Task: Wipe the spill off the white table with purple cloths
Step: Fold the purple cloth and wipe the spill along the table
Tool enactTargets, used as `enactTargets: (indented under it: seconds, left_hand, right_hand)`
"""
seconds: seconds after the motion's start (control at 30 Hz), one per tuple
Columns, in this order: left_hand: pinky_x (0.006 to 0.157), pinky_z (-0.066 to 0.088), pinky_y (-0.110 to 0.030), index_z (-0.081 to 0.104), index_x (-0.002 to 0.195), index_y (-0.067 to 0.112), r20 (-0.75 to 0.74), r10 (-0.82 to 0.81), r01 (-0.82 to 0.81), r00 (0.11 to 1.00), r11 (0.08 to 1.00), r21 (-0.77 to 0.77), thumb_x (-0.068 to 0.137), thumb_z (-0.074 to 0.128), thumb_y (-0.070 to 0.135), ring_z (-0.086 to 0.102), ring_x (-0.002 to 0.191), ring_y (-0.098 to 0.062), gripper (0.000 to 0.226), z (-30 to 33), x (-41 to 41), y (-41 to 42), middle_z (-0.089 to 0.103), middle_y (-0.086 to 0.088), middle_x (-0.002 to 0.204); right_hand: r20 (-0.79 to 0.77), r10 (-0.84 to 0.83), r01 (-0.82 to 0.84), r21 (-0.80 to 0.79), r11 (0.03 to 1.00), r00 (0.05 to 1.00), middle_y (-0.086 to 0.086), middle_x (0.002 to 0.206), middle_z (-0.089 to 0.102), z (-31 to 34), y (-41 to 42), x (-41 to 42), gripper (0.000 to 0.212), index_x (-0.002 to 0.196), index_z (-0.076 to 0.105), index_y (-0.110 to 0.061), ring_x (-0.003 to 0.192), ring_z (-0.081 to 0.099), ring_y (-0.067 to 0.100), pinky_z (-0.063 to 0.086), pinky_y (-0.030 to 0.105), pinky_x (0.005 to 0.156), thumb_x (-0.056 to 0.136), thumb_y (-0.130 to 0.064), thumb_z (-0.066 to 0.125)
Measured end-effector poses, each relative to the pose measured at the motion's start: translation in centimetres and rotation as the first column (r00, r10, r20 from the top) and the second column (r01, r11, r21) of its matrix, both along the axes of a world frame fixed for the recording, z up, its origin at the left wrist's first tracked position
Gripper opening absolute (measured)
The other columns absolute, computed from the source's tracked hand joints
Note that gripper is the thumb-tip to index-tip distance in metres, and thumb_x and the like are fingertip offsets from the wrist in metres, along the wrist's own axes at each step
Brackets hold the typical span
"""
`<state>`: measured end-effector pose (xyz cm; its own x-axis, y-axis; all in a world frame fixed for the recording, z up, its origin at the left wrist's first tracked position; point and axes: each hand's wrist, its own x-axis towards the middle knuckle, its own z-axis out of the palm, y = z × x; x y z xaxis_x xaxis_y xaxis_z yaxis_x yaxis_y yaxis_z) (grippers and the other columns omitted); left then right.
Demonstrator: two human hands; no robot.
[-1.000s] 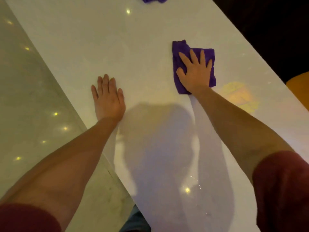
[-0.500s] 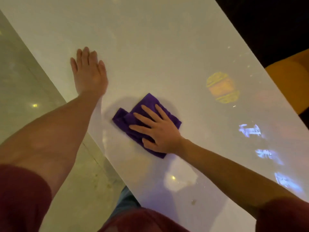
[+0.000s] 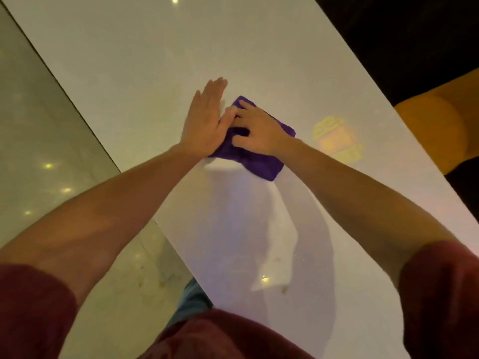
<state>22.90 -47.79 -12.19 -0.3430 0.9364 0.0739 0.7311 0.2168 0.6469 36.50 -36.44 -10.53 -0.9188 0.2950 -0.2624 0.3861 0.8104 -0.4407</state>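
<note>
A purple cloth (image 3: 261, 161) lies crumpled on the white table (image 3: 160, 68) near its middle. My right hand (image 3: 255, 132) presses down on the cloth with its fingers curled into the fabric. My left hand (image 3: 207, 120) is flat and open, fingers together, its edge against the cloth's left side and touching my right hand. Small wet specks (image 3: 283, 288) show on the table close to my body.
A yellow-orange light pattern (image 3: 337, 141) shines on the table right of the cloth. An orange seat (image 3: 438, 120) stands past the right edge. The glossy tiled floor (image 3: 46, 156) runs along the table's left edge.
My left hand has left its spot flat on the table and moved right to the cloth. My right hand has pushed the cloth away from me and bunched its fingers into it.
</note>
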Motion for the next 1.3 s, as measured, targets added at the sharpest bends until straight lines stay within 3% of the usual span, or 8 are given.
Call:
enactTargets:
  seconds: [0.07,0.17,0.23,0.3,0.47,0.73,1.13,1.3]
  left_hand:
    - [0.122,0.026,-0.048,0.025,0.16,0.008,0.099,-0.028,0.033,0.995,0.998,-0.05,0.109,0.032,0.044,0.04,0.145,-0.029,0.063,-0.1,1.5,1.6,0.04,-0.011,0.161]
    - [0.127,0.016,-0.045,0.022,0.162,0.007,-0.126,-0.177,0.15,0.976,0.969,-0.196,0.108,0.022,0.05,0.025,0.154,-0.03,0.069,-2.6,2.1,1.6,0.029,-0.012,0.167]
    - [0.128,0.007,-0.049,0.019,0.163,0.009,-0.324,-0.289,0.194,0.901,0.936,-0.295,0.108,0.017,0.051,0.011,0.159,-0.03,0.069,-4.1,1.9,0.2,0.016,-0.011,0.171]
    - [0.128,0.005,-0.053,0.015,0.164,0.012,-0.395,-0.322,0.193,0.86,0.923,-0.334,0.108,0.014,0.052,0.006,0.159,-0.031,0.069,-4.2,2.1,-1.7,0.01,-0.01,0.172]
    - [0.128,0.003,-0.054,0.009,0.164,0.008,-0.386,-0.222,0.064,0.895,0.922,-0.382,0.107,0.011,0.054,0.0,0.16,-0.029,0.073,-3.9,6.3,-7.2,0.005,-0.012,0.173]
    - [0.128,0.002,-0.051,0.007,0.164,0.005,-0.376,-0.059,-0.096,0.925,0.921,-0.378,0.108,0.013,0.05,-0.003,0.16,-0.029,0.072,-4.1,18.5,-16.1,0.003,-0.014,0.172]
    - [0.128,0.005,-0.051,0.005,0.163,0.003,-0.388,0.001,-0.164,0.922,0.908,-0.387,0.107,0.007,0.048,-0.006,0.16,-0.029,0.072,-4.1,32.9,-22.1,-0.002,-0.015,0.172]
    - [0.128,0.006,-0.053,0.007,0.164,0.009,-0.423,-0.125,-0.054,0.897,0.92,-0.387,0.107,0.004,0.041,-0.006,0.159,-0.03,0.066,-3.8,36.9,-24.4,0.001,-0.01,0.173]
  right_hand:
    - [-0.169,-0.296,0.291,-0.056,0.955,0.94,0.004,0.123,0.073,-0.9,-0.9,1.0,0.05,0.119,0.074,-0.015,0.12,0.061,0.032,0.04,0.051,0.116,0.085,-0.04,0.046]
    - [-0.153,-0.585,0.604,0.145,0.784,0.796,0.01,0.156,0.054,-3.1,-3.2,4.9,0.06,0.149,0.056,-0.014,0.151,0.04,0.037,0.027,0.054,0.125,0.099,-0.041,0.035]
    - [-0.113,-0.558,0.567,0.232,0.79,0.822,0.012,0.168,0.038,-4.3,-4.4,7.0,0.062,0.16,0.043,-0.016,0.159,0.025,0.035,0.016,0.052,0.13,0.108,-0.045,0.03]
    - [-0.12,-0.458,0.474,0.245,0.846,0.881,0.011,0.17,0.035,-4.4,-4.3,7.9,0.063,0.162,0.041,-0.018,0.161,0.022,0.035,0.013,0.052,0.131,0.109,-0.049,0.029]
    - [-0.127,-0.188,0.216,0.272,0.938,0.974,0.009,0.17,0.037,-4.4,-4.4,11.1,0.063,0.162,0.042,-0.023,0.16,0.024,0.035,0.014,0.054,0.13,0.109,-0.053,0.026]
    - [-0.178,0.014,0.031,0.249,0.968,0.984,0.009,0.168,0.039,-4.5,-9.5,19.8,0.06,0.16,0.046,-0.025,0.16,0.026,0.033,0.015,0.051,0.131,0.109,-0.053,0.031]
    - [-0.118,-0.173,0.2,0.272,0.941,0.978,0.01,0.174,0.025,-4.2,-15.2,33.1,0.077,0.164,0.034,-0.026,0.164,0.011,0.031,0.007,0.056,0.131,0.102,-0.07,0.026]
    - [-0.135,-0.298,0.325,0.276,0.905,0.945,0.007,0.175,0.022,-4.3,-17.4,37.8,0.078,0.165,0.031,-0.028,0.164,0.01,0.03,0.007,0.057,0.131,0.102,-0.074,0.028]
